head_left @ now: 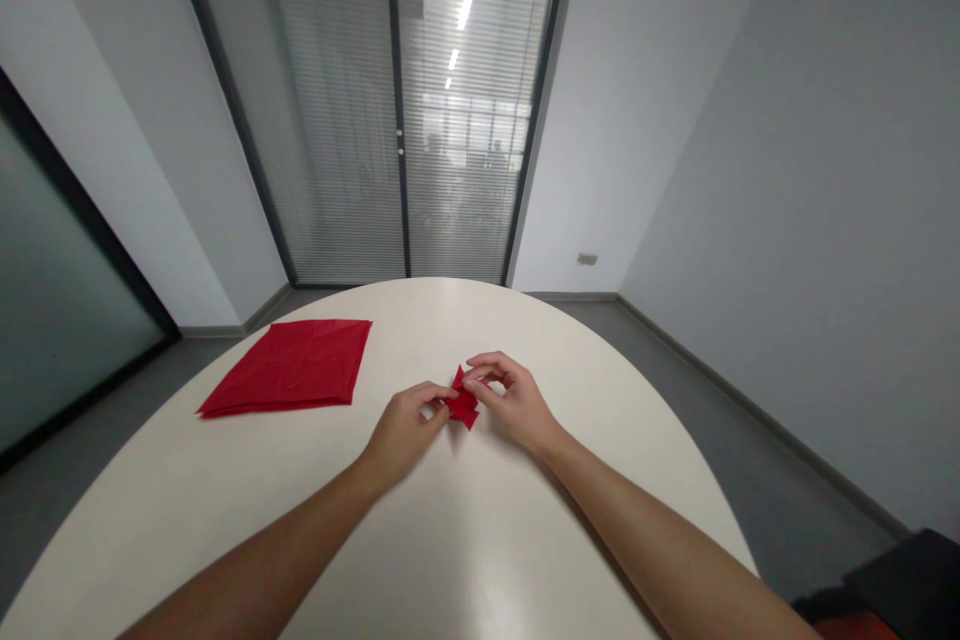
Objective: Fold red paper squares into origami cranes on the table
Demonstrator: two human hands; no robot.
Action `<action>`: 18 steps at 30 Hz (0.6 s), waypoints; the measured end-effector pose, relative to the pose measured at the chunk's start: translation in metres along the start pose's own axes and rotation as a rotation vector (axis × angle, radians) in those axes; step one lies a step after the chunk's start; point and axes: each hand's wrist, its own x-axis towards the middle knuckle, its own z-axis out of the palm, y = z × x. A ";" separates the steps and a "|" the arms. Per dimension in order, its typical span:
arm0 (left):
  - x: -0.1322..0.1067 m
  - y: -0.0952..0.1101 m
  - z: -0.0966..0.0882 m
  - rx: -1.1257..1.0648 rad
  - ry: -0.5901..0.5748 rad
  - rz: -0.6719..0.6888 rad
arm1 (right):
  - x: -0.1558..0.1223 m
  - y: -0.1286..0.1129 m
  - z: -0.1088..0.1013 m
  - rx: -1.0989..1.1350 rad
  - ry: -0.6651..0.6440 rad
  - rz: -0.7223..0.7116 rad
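White round table [420,560], with flat red sheets [292,365] and a small red piece [463,407] in hand.
The red sheets lie layered at the table's left side, well apart from the hands. Left hand [405,428]: thumb and fingers pinched narrow on the piece's left edge. Right hand [519,405]: thumb and fingertips close together at its upper right side. The piece is between both hands, pointed at its corners (contact with the tabletop cannot be told).
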 end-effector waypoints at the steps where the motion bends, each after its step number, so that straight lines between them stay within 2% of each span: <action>1: 0.000 0.000 0.000 -0.004 0.007 -0.004 | 0.000 0.000 0.000 0.005 -0.010 0.008; 10: 0.001 -0.005 0.002 -0.055 0.065 -0.053 | 0.001 0.013 -0.001 0.047 0.009 0.057; 18: 0.001 -0.002 0.002 -0.045 0.050 -0.061 | 0.002 0.012 -0.003 0.031 0.021 0.070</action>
